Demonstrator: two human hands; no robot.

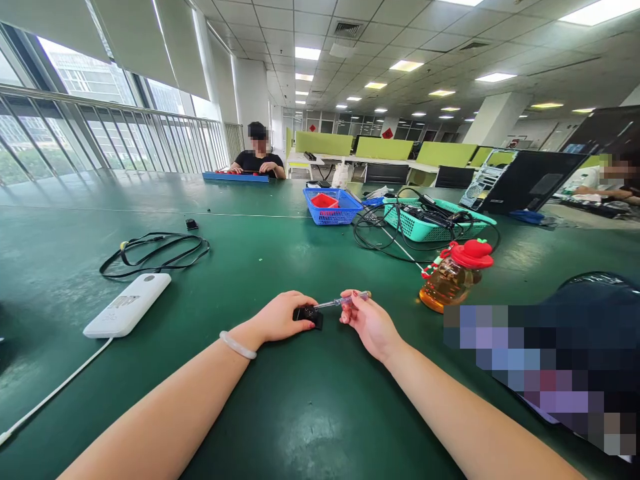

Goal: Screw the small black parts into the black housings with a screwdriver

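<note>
On the green table (310, 413), my left hand (284, 316) grips a small black rectangular part (311, 316), whose exact kind I cannot make out. My right hand (371, 327) holds a screwdriver (345, 301) with a clear handle between thumb and fingers. The metal shaft lies nearly level and points left, its tip at the top of the black part. Whether the tip touches a screw is too small to tell. A pale bangle (238, 345) circles my left wrist.
Left lie a white power bank (129, 305) with its cable, a coiled black cable (155, 253) and a small black piece (191, 225). Right stand a red-lidded bottle (450, 280), a teal basket (425, 230) of cables and a blue basket (334, 212). A person (258, 157) sits opposite.
</note>
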